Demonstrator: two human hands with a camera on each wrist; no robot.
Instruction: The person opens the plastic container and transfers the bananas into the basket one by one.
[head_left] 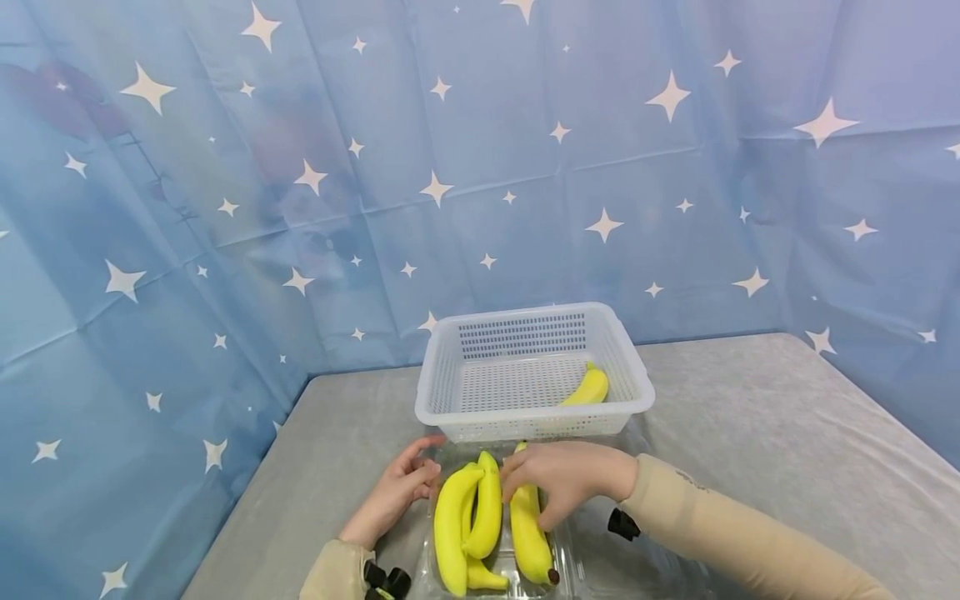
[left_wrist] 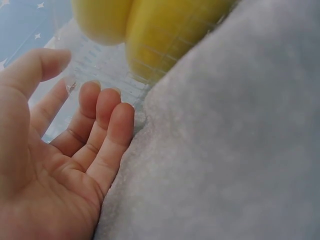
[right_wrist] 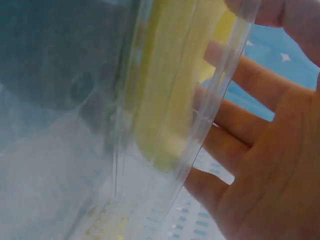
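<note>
An open clear plastic box (head_left: 572, 575) lies on the table with several yellow bananas (head_left: 452, 533) in it, some overlapping at its left side. My right hand (head_left: 566, 477) reaches in from the right and holds the rightmost banana (head_left: 531, 546), its fingers on one side and thumb on the other. Through the clear wall in the right wrist view, that hand's fingers (right_wrist: 240, 120) show beside the banana. My left hand (head_left: 402, 487) rests at the box's left edge, fingers loosely bent and holding nothing. Its palm faces the box wall in the left wrist view.
Just behind the box stands a white perforated plastic basket (head_left: 532, 313) with one banana (head_left: 588, 388) inside. The clear lid (head_left: 637, 558) spreads out to the right under my right forearm. A grey cloth (head_left: 765, 425) covers the table, and a blue star-patterned curtain (head_left: 487, 167) hangs behind.
</note>
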